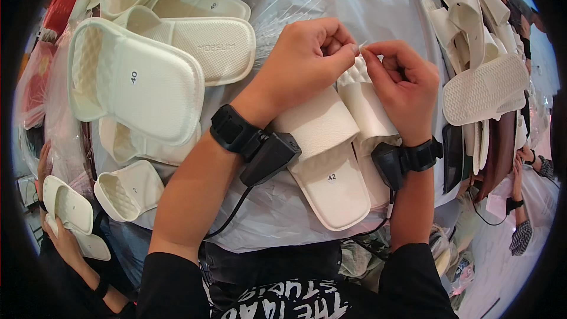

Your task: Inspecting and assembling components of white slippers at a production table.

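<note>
Worktop (378,0): covered in clear plastic sheet.
Slide stack (142,82), left: cream, soles up, well apart from the hands.
Slide heap (478,82), right: white, near the right wrist.
Slide pair (331,142), centre: cream, pressed together under both hands.
Left hand (304,59): closed, pinching a thin clear fastener (361,45) at the pair's top.
Right hand (398,80): closed, pinching the same spot.
Step, judged: tying the pair; next calls for a fine, steady pull.
Obstruction: none close.

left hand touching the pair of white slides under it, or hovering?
Touching. In the head view the left hand rests on the toe end of the paired white slides, no gap showing; right hand rests there too.
</note>
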{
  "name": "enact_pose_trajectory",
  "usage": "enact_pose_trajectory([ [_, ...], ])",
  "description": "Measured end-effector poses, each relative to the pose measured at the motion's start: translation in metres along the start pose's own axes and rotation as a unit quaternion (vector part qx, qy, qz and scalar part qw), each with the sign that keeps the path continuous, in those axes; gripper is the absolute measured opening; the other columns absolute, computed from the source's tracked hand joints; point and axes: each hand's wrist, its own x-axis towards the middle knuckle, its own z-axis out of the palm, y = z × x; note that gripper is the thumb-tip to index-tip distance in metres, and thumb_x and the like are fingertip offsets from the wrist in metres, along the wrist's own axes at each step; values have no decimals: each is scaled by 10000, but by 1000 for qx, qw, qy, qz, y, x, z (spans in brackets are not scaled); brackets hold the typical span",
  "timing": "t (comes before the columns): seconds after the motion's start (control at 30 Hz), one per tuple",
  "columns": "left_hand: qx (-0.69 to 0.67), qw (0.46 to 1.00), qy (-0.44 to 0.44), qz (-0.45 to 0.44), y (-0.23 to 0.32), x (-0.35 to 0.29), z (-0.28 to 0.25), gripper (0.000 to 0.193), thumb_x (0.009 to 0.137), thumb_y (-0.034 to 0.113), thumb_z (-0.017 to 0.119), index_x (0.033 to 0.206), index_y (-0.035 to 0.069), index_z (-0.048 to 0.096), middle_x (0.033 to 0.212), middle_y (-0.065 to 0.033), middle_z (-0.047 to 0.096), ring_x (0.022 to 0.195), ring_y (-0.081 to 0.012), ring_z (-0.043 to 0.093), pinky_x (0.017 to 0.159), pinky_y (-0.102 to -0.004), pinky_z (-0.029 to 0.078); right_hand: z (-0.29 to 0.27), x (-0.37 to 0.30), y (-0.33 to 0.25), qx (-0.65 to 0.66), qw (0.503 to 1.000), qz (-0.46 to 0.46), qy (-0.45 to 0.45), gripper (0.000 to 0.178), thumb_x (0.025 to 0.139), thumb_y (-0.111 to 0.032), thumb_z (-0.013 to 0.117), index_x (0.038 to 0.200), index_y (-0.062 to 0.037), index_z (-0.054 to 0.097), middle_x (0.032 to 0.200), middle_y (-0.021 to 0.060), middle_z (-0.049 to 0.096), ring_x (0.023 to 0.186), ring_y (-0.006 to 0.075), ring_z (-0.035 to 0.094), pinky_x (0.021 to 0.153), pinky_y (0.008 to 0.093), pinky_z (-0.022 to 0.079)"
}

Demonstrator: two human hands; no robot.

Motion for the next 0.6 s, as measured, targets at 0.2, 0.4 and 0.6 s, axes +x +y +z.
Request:
enact_pose_trajectory([
  [0.2,17,1000,4,1,0,0,0,132,981,109,684,982,-23,691,860,17,680,769,-25,584,684,-206,478,0,0,0,15,1000,-3,-15,71,855,35,746,907,3,711,588,-36,455,540,32,355,494,228,283],
  [0.4,-89,995,-12,-54,6,2,1,158,1003,135,662,1070,-4,694,913,-16,705,765,-47,614,617,-200,451,-1,2,-1,29,999,8,11,87,863,52,736,932,4,713,601,-32,486,551,28,375,503,226,299],
  [0.6,-114,993,-18,-27,10,2,-2,187,1015,157,662,1126,9,688,993,-52,730,828,-91,677,622,-217,482,3,2,6,61,998,11,10,112,866,61,723,958,-1,723,624,-28,517,567,36,398,519,227,320],
])
